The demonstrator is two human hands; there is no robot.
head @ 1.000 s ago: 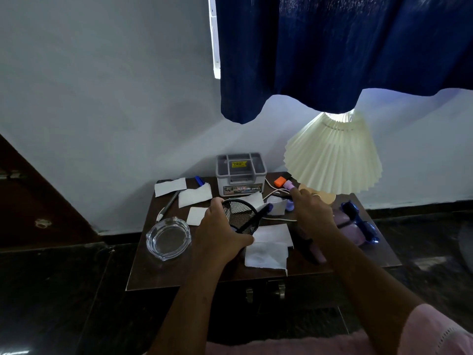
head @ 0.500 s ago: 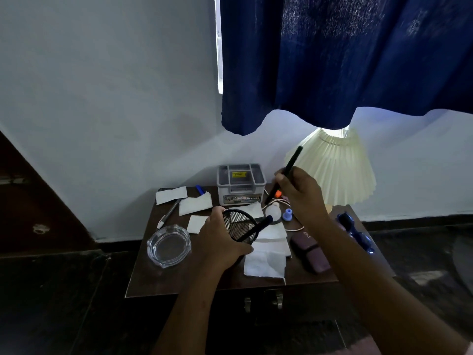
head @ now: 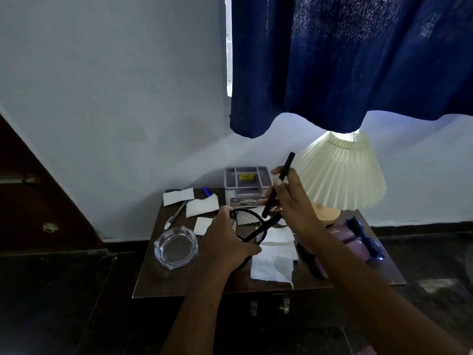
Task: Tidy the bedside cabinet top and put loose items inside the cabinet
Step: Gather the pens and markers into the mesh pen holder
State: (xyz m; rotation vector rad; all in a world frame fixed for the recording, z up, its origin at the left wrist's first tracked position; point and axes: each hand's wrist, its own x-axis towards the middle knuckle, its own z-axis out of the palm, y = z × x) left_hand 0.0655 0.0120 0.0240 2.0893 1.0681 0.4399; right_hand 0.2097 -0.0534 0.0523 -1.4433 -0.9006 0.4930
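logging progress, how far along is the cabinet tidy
Done: one black pen leans in the black mesh pen cup. In hand: the left hand grips that cup; the right hand holds a second black pen above it. Left: white paper scraps, silver pen, clear glass ashtray and blue sunglasses lie on the brown cabinet top.

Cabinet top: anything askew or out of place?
Yes. White paper slips lie scattered across the cabinet top, a grey pen slantwise among them. The left hand holds the mesh pen holder tipped sideways; the right hand holds a black pen.
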